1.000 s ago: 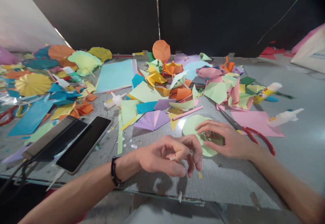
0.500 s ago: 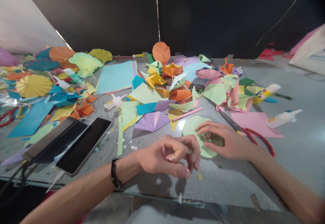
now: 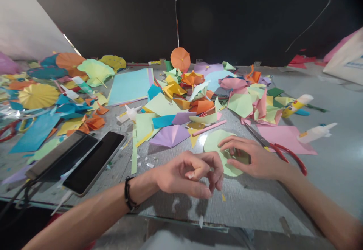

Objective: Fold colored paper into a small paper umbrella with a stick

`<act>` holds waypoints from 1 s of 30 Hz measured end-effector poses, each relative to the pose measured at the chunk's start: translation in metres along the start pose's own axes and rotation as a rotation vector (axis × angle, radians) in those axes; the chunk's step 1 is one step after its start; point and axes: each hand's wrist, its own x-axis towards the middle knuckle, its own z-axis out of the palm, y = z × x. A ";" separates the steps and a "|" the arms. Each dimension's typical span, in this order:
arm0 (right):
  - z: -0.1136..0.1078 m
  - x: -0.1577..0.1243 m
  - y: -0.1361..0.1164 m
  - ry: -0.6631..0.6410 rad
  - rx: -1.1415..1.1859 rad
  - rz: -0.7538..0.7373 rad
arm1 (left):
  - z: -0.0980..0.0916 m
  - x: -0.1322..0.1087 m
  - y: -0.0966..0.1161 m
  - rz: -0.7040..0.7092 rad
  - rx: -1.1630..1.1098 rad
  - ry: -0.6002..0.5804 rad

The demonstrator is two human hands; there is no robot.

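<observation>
My left hand (image 3: 190,174), with a dark bracelet on the wrist, hovers over the grey table with its fingers curled loosely; nothing shows in it. A pale green round paper (image 3: 212,144) lies flat just beyond and to its right. Over the right part of that paper rests my right hand (image 3: 246,155), its fingers bent and apart, holding nothing visible. Red-handled scissors (image 3: 276,148) lie beside my right hand, across the edge of a pink sheet (image 3: 283,134). A folded purple fan (image 3: 171,135) and a pink stick (image 3: 209,128) are beyond my left hand.
Two phones (image 3: 95,163) with cables lie at the left. Colourful paper scraps (image 3: 204,106) heap along the middle. Paper umbrellas (image 3: 38,95) stand at the back left. A glue stick (image 3: 297,105) and a white glue bottle (image 3: 316,133) are at the right.
</observation>
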 end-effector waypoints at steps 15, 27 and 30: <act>-0.001 0.000 0.000 -0.023 -0.015 -0.011 | -0.003 0.001 -0.004 0.014 -0.040 0.158; 0.000 0.000 0.000 -0.019 -0.016 0.009 | -0.002 0.001 0.000 -0.020 -0.115 0.150; 0.000 0.000 0.000 -0.023 -0.018 0.010 | -0.001 0.002 0.000 -0.040 -0.133 0.154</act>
